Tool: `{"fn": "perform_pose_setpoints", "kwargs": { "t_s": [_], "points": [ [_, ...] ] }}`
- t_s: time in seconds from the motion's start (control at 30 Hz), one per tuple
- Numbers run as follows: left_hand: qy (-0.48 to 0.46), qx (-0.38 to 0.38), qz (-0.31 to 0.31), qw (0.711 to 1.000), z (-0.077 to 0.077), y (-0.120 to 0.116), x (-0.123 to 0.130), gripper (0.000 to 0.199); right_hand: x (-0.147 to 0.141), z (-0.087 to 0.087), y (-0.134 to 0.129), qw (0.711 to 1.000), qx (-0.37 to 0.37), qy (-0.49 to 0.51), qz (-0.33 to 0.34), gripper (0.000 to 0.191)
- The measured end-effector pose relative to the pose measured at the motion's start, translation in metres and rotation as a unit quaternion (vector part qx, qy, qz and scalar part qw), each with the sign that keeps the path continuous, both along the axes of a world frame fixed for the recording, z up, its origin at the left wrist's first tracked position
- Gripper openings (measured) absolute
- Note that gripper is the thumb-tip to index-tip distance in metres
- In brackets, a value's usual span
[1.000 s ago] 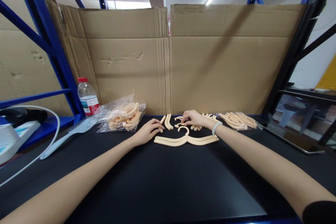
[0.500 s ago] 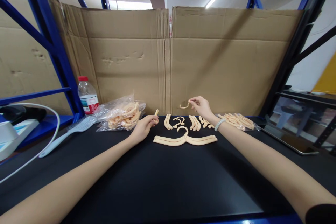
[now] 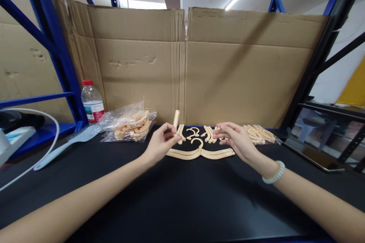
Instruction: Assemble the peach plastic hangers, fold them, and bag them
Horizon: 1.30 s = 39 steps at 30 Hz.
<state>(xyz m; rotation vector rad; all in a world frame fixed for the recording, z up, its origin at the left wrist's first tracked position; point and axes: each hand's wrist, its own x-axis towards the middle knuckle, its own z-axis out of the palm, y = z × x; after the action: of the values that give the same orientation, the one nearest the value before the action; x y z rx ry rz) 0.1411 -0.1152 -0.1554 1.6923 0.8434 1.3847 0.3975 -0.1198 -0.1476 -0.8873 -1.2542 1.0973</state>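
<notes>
My left hand pinches a beige hanger arm, which points upward from the fingertips. My right hand is closed at the fingertips on a beige hanger hook, mostly hidden by the fingers and the pieces behind. Between and below the hands lies a folded beige hanger with its hook toward the back. Behind it are loose hooks and curved hanger arms on the left. More arms lie near my right fingertips, partly covered.
A clear bag of beige parts lies at left, a second bag at right. A pale blue brush, a red-capped bottle and a white cable are at left. A dark tablet-like object lies far right. Cardboard stands behind.
My left hand has moved right and turned, raising the hanger arm higher. My right hand has come down and nearer, bringing the hook from above the table to just over the loose parts.
</notes>
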Motion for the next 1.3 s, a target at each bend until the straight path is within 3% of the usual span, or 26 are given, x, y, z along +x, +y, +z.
{"fn": "perform_pose_setpoints", "kwargs": {
  "t_s": [0.17,0.3,0.37,0.53,0.7,0.83,0.97,1.1,1.3],
  "points": [
    [-0.1,-0.105,-0.051,0.988,-0.008,-0.021,0.021,0.055,-0.006,-0.019,-0.021,0.995,-0.069,0.053,0.043,0.03],
    [-0.073,-0.147,-0.092,0.982,-0.017,-0.031,0.029,0.032,-0.013,-0.022,-0.028,0.988,-0.081,0.104,0.074,0.04],
    [-0.048,-0.14,-0.093,0.985,-0.02,-0.035,0.031,0.023,-0.016,-0.025,-0.03,0.985,-0.093,0.108,0.1,0.042],
    [-0.017,-0.112,-0.086,0.99,-0.024,-0.041,0.034,0.023,-0.021,-0.034,-0.033,0.981,-0.103,0.066,0.149,0.021],
    [0.032,-0.091,-0.088,0.991,-0.026,-0.039,0.034,0.02,-0.025,-0.036,-0.034,0.978,-0.097,0.068,0.172,0.022],
    [0.078,-0.065,-0.05,0.994,-0.026,-0.038,0.033,0.018,-0.028,-0.033,-0.037,0.975,-0.096,0.056,0.192,0.021],
    [0.071,-0.07,-0.043,0.994,-0.026,-0.039,0.033,0.018,-0.027,-0.034,-0.038,0.975,-0.105,0.059,0.189,0.031],
    [0.063,-0.074,-0.035,0.995,-0.027,-0.04,0.033,0.021,-0.026,-0.037,-0.036,0.978,-0.094,0.036,0.182,0.018],
    [0.076,-0.065,-0.027,0.995,-0.027,-0.04,0.033,0.021,-0.028,-0.038,-0.037,0.981,-0.087,0.0,0.171,0.017]
  ]
}}
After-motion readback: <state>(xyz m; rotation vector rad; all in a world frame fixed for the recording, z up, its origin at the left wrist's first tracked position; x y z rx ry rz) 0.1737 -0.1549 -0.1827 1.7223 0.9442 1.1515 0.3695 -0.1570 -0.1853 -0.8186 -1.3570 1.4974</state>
